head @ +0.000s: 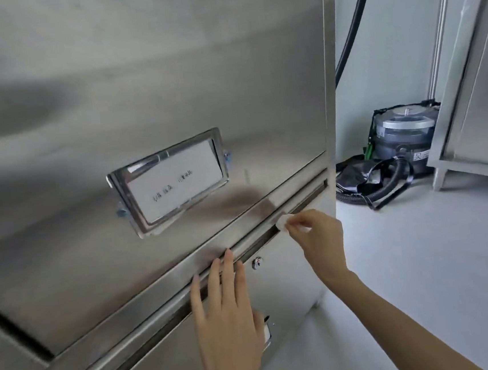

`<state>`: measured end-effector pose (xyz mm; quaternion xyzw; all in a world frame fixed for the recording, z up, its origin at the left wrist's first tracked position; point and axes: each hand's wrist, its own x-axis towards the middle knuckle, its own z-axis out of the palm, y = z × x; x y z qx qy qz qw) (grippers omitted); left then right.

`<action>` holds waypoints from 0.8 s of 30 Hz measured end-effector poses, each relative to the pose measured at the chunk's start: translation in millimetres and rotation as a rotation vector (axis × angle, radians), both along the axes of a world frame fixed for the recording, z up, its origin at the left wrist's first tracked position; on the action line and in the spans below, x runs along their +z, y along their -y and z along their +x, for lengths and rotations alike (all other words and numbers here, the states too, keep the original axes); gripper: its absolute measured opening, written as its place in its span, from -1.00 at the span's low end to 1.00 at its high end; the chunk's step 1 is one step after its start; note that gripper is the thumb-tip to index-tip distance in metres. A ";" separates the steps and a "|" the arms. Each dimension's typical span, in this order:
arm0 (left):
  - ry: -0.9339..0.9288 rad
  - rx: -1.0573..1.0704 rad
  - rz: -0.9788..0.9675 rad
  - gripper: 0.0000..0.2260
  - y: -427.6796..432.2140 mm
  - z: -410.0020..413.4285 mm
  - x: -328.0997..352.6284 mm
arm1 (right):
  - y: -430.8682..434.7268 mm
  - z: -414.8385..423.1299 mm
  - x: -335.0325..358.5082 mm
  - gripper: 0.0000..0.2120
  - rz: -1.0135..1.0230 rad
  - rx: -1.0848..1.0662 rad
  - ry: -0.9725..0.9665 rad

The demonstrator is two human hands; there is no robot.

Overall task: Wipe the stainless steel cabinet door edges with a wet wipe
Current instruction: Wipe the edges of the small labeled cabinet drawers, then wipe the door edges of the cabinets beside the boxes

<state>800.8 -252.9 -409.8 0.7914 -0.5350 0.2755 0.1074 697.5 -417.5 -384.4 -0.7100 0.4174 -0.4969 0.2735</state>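
- vacuum (405,136), right of centre, on floor (424,272)
- ribbed hose (386,190) coiled just in front of it
- black cable (354,25), upper right
- second cabinet (474,109), far right edge
- label holder (170,180), centre-left

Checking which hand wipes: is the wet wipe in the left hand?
No, the right hand pinches the wet wipe against the door edge; the left hand lies flat.

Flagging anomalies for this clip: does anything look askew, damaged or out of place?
Nothing on the cabinet: the label holder lines up with the door edge. Only a crumpled black bag lies by the vacuum.
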 end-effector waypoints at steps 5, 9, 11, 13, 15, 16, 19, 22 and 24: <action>-0.264 -0.013 0.474 -0.30 -25.1 -21.8 83.2 | -47.1 -39.6 60.0 -0.90 0.129 -0.004 -0.007; -0.293 -0.184 0.492 -0.48 -42.0 -38.1 162.8 | -86.7 -90.1 143.8 -0.86 0.118 -0.010 -0.047; -0.351 -0.326 0.413 -0.55 -45.9 -49.5 217.4 | -103.4 -116.8 193.3 -0.86 0.101 -0.036 -0.060; -0.333 -0.452 0.326 -0.63 -49.1 -62.5 269.9 | -121.0 -143.5 242.6 -0.85 0.111 -0.063 -0.063; -0.336 -0.546 0.303 -0.76 -51.4 -79.4 327.0 | -139.5 -167.8 289.1 -0.82 0.117 -0.098 -0.094; -0.332 -0.585 0.307 -0.78 -53.4 -88.1 352.9 | -149.3 -180.1 310.8 -0.81 0.130 -0.121 -0.117; -0.297 -0.704 0.362 -0.76 -58.7 -116.5 418.3 | -178.2 -215.5 369.6 -0.84 0.172 -0.209 -0.189; -0.278 -0.830 0.409 -0.70 -58.8 -142.5 458.1 | -201.4 -251.6 412.9 -0.86 0.166 -0.325 -0.285; -0.234 -0.910 0.433 -0.65 -53.0 -160.8 473.3 | -212.6 -277.9 432.7 -0.86 0.155 -0.406 -0.340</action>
